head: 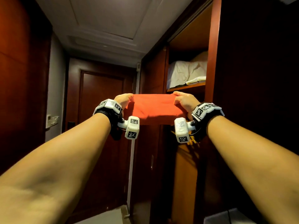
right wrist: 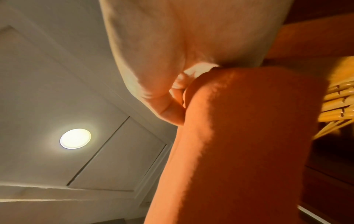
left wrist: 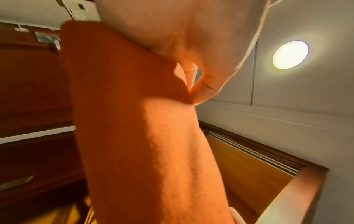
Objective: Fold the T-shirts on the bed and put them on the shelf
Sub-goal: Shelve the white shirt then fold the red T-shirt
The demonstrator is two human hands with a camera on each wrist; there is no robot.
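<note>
Here we hold a folded red T-shirt (head: 153, 109) up in the air with both arms stretched out, in front of the open wardrobe and just below its wooden shelf (head: 186, 88). Our left hand (head: 123, 100) grips the shirt's left end, fingers curled over the top edge; our right hand (head: 183, 101) grips the right end the same way. The shirt hangs between them as a flat, wide bundle and does not touch the shelf. From the left wrist we see the thumb (left wrist: 203, 89) pinching the cloth (left wrist: 134, 121) against the fingers, and the right wrist shows the same pinch on its side (right wrist: 249, 136). On the shelf lies white bedding (head: 186, 73) with a pale folded item (head: 195, 80) in front of it. A round ceiling light (left wrist: 290, 54) glows overhead, and a dark wooden door (head: 102, 97) closes the corridor ahead.
</note>
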